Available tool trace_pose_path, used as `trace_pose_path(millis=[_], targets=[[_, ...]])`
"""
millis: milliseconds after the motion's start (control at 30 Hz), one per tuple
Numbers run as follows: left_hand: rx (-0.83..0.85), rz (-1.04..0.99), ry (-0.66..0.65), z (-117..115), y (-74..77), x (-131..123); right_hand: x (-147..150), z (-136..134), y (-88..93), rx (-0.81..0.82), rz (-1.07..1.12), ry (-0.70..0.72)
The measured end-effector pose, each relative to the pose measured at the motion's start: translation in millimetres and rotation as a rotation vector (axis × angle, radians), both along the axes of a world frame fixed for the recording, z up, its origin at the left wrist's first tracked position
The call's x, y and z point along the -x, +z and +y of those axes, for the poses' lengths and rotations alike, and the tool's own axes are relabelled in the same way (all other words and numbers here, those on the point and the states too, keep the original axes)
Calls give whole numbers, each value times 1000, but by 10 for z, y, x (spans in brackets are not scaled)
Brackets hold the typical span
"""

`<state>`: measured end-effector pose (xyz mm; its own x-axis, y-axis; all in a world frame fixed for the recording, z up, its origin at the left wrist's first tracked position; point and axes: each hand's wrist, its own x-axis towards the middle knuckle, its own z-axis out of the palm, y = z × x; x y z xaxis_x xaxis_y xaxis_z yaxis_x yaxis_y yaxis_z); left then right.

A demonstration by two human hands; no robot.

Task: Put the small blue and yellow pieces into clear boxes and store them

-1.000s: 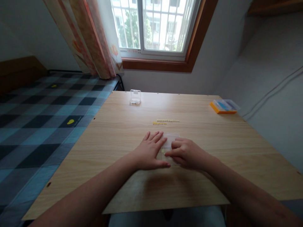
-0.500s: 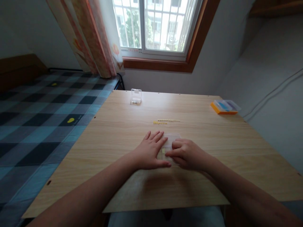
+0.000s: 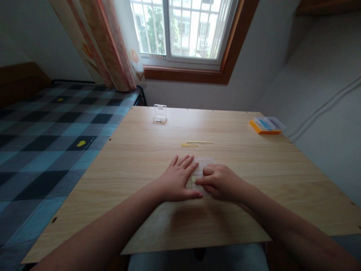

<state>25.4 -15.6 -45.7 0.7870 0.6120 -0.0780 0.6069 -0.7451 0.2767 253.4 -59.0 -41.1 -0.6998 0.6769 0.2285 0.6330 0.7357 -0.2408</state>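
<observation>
A clear plastic box (image 3: 207, 161) lies on the table with its lid folded back, partly covered by my hands. My left hand (image 3: 177, 180) rests over its left side, fingers spread and holding nothing. Over the box's near compartment is my right hand (image 3: 221, 181), its fingers curled and the index fingertip reaching in. Just beside that fingertip sits a small pale-yellow piece (image 3: 193, 179). What the right fingers hold, if anything, is hidden. Beyond the box lie two rows of tiny pieces: a pale row (image 3: 200, 142) and a shorter yellow row (image 3: 189, 145).
A small clear case (image 3: 160, 114) stands with its lid up at the table's back left. An orange box with a clear lid (image 3: 267, 125) is at the back right. A checked bed (image 3: 93, 118) borders the table's left side.
The view has shifted slightly. Both hands stay at the box, with the right index fingertip still close to the pale-yellow piece.
</observation>
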Motion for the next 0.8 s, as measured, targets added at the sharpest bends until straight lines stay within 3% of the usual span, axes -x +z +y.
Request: trace_pose_path(millis=[800], targets=[[4,4,-3,-6,33,-17,133,32,-40,-44,15,-149]])
